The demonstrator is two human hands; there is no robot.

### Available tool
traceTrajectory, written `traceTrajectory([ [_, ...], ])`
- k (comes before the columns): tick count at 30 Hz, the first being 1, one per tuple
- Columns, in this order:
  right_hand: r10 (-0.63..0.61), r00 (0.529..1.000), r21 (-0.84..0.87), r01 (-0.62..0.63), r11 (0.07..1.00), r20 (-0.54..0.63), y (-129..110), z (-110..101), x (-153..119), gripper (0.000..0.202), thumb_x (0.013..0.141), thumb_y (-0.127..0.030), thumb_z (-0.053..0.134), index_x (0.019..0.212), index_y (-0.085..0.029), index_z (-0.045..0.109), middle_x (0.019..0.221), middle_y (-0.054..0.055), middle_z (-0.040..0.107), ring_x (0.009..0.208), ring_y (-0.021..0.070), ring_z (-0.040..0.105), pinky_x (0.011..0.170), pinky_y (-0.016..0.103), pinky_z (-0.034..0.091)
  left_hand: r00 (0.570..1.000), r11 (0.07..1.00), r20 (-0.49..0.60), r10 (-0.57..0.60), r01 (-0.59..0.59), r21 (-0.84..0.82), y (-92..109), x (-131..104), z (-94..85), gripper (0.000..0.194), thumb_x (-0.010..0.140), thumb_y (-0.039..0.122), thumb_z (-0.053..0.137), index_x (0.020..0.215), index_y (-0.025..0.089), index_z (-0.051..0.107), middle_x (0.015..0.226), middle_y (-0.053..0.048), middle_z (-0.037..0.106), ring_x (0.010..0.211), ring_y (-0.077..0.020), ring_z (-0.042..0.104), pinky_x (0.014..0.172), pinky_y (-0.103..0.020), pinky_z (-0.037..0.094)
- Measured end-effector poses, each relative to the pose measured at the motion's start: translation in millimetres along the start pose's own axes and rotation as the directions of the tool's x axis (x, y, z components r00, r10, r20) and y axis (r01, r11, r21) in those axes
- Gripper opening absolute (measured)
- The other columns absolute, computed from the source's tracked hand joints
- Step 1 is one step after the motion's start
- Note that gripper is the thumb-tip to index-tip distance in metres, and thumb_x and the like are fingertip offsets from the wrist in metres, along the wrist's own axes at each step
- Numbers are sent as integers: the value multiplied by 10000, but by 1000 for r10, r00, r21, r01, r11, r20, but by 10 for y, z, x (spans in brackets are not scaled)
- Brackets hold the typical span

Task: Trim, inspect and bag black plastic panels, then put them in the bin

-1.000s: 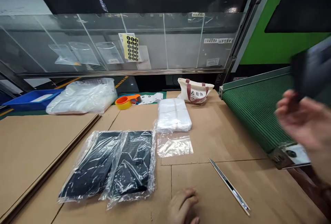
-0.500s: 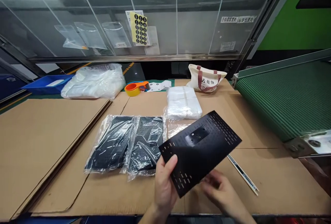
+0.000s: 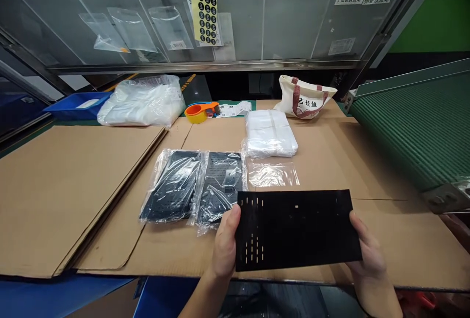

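Between my two hands I hold a flat black slotted panel (image 3: pixel 297 230) above the table's front edge. My left hand (image 3: pixel 224 247) grips its left edge, thumb on the near face. On the opposite edge, my right hand (image 3: pixel 369 252) is closed around the side. Fingers behind the panel are hidden. Just left and behind lie two black panels in clear plastic bags, one bagged panel (image 3: pixel 220 186) nearest my left hand and another bagged panel (image 3: pixel 174 186) beside it. A flat clear bag (image 3: pixel 273 174) lies behind the held panel.
A stack of clear bags (image 3: pixel 270 133), a tape dispenser (image 3: pixel 200 112) and a cloth bag (image 3: pixel 306 98) stand at the back. Cardboard sheets (image 3: pixel 73 191) cover the left. A green conveyor belt (image 3: pixel 422 127) rises at the right. A transparent partition (image 3: pixel 286 24) stands behind.
The panel has turned from slanted to nearly level, and its face is now dark. My right hand has moved from below it onto its right edge. The view has tilted down.
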State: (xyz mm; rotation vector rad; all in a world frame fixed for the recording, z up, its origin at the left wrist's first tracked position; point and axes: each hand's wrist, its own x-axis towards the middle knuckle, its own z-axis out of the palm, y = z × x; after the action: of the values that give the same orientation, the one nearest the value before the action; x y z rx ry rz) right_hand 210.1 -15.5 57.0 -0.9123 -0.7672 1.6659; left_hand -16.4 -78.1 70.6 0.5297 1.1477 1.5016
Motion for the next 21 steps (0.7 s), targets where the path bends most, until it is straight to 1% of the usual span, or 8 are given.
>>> traceTrajectory([
  [3,-4,999,2,4,1000,36,1,3,6,262,622,-516,814,738,-283,789,608,26,730,937,304,722,1061,446,452,984,992,150,95,-107,70,80,6,-50,466,806,585,626,1043,186,659,957,-67,675,927,-244,621,817,-328,494],
  [5,-9,999,-5,9,1000,32,-2,-11,3,259,614,-504,823,749,-285,790,629,21,735,879,302,734,1051,438,466,947,959,275,169,-222,175,161,3,-67,625,733,490,746,1269,253,526,1275,-80,579,1144,-288,550,950,-363,453],
  [7,-25,1000,-6,25,1000,14,-1,-27,-3,249,602,-488,834,748,-291,788,655,14,741,815,296,743,1036,430,483,917,898,339,211,-319,304,236,-1,-64,704,687,356,812,1296,301,463,1438,-67,435,1259,-296,467,1034,-385,392],
  [9,-42,999,-1,42,999,7,6,-45,-11,235,597,-472,842,746,-299,787,672,4,743,757,285,747,1021,423,497,914,852,321,248,-364,376,284,1,-48,526,709,283,797,1156,287,521,1405,-55,454,1249,-270,476,1041,-381,376],
  [12,-43,999,-2,44,999,19,36,-85,-26,220,614,-451,838,767,-301,787,691,-1,747,685,265,746,1005,412,511,920,839,244,307,-382,386,306,16,-24,259,752,305,760,875,232,544,1185,-43,586,1099,-225,553,957,-339,412],
  [16,1,1000,-20,-1,1000,13,100,-128,-38,215,622,-444,835,767,-294,786,710,5,750,752,270,749,1003,405,512,916,816,177,359,-400,418,306,44,-11,320,858,391,639,636,196,516,962,-39,649,956,-196,569,873,-295,408],
  [19,55,998,3,-55,998,-31,129,-93,-35,232,567,-457,861,716,-300,781,692,0,747,785,274,747,1004,395,509,945,877,114,307,-327,353,297,66,2,366,929,452,514,723,188,661,896,-39,659,865,-173,579,819,-275,425],
  [21,112,993,28,-111,993,-42,124,-29,-30,265,521,-469,877,693,-293,779,674,3,744,788,280,745,1009,394,502,974,955,53,218,-224,196,283,81,15,423,930,498,487,735,180,686,870,-34,663,766,-148,583,756,-264,453],
])
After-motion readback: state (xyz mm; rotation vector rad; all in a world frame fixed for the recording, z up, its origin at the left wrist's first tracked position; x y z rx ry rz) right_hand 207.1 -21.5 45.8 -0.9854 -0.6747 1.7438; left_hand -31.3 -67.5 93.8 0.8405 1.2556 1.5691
